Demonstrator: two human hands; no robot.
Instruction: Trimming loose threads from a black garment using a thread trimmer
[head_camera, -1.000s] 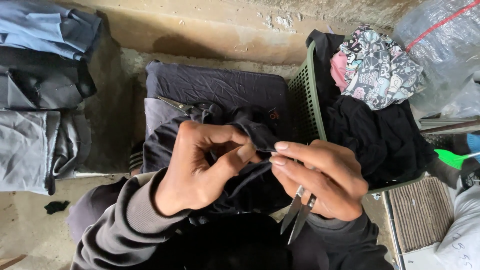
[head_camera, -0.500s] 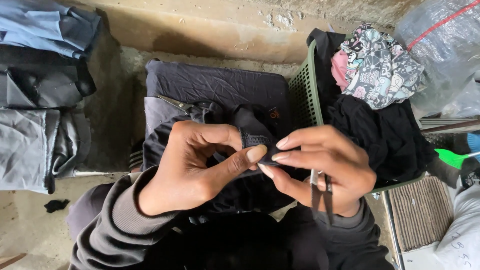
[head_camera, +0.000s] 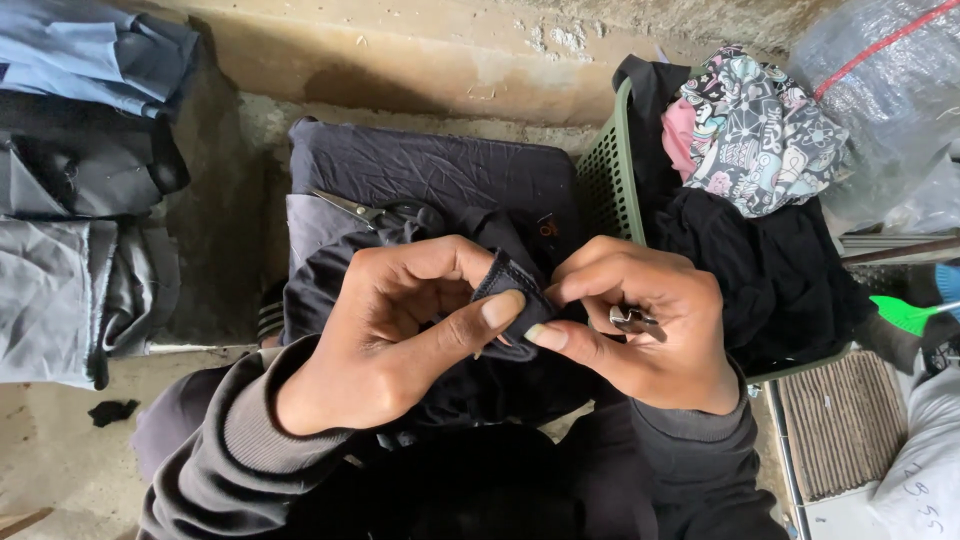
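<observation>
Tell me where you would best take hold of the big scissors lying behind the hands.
Probably by the dark loop handles of the scissors, coming from above: they lie flat on the dark folded cloth, blades pointing left, handles nearest the hands.

The right hand (head_camera: 640, 325) hides most of the small metal snips (head_camera: 632, 320). Black garments cover the green basket (head_camera: 610, 175), and the far scissors (head_camera: 375, 210) lie half buried.
</observation>
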